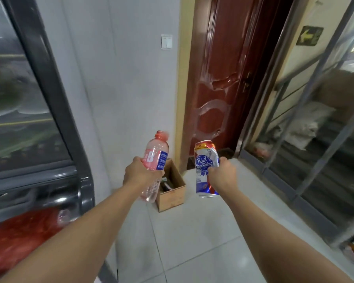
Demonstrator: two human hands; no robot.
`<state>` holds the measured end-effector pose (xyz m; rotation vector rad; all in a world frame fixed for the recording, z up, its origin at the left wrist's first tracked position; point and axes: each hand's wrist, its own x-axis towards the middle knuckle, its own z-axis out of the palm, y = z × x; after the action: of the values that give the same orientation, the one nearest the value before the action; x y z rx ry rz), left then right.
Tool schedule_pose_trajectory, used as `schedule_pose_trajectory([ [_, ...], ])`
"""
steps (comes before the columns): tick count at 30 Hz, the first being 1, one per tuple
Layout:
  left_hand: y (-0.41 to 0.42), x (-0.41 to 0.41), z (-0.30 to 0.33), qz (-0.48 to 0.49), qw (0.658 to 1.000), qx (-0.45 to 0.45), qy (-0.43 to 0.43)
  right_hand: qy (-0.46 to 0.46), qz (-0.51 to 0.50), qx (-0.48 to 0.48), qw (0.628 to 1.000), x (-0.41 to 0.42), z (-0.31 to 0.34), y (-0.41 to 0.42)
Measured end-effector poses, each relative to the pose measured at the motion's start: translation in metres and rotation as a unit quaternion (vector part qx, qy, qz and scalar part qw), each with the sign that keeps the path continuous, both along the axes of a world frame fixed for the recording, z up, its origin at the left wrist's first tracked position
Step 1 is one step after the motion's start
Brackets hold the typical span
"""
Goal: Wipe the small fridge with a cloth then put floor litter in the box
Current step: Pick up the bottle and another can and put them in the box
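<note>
While both arms reach out over the pale tiled floor (202, 231), each of the hands has a piece of litter in it.

The left hand (138, 173) is wrapped tight round a clear pink plastic bottle (154, 160), no cap on it, tilted a bit. The right hand (223, 176) is closed round a dented white-and-blue beer can (204, 170), held upright. The small open brown cardboard box (173, 190) sits on the floor by the wall, just past the bottle. The dark glass-fronted fridge (33, 111) is on the left.
</note>
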<state>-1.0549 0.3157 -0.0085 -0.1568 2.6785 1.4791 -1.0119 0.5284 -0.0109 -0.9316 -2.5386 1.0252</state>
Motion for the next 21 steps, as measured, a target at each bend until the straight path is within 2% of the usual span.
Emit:
schedule_pose_trajectory([
  [11,0.09,-0.189,-0.02,-0.005,0.999,-0.016,-0.033,-0.031,0.008,-0.005,0.999,-0.19,-0.019,0.087],
  [21,0.15,-0.337,-0.074,0.11,0.991,-0.026,-0.077,-0.08,0.12,-0.025,0.989,-0.393,-0.068,0.151],
])
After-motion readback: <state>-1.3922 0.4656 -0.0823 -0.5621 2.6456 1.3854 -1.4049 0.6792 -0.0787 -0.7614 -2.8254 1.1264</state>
